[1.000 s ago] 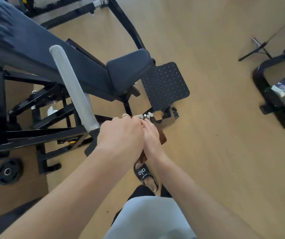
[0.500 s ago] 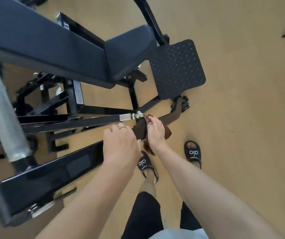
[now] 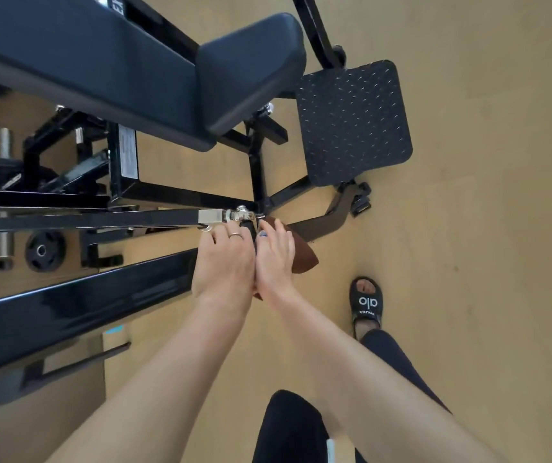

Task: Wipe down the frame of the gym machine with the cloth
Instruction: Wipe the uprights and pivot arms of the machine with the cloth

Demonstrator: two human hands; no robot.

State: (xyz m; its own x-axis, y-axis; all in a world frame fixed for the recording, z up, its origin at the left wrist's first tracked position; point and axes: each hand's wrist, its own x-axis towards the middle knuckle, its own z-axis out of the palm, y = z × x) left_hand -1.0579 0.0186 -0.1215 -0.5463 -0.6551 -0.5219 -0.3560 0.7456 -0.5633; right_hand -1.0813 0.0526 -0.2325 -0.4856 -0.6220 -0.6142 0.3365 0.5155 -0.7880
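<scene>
A tan wooden floor (image 3: 468, 228) fills the right of the frame. On it stand the black gym machine frame (image 3: 181, 195) at left, a weight plate (image 3: 45, 251) (lower left), and a sandalled foot (image 3: 367, 304) right of centre.

Brown cloth (image 3: 303, 257) mostly hidden under right hand (image 3: 276, 259); left hand (image 3: 224, 262) fingertips hidden (behind frame bar (image 3: 101, 219)).
</scene>
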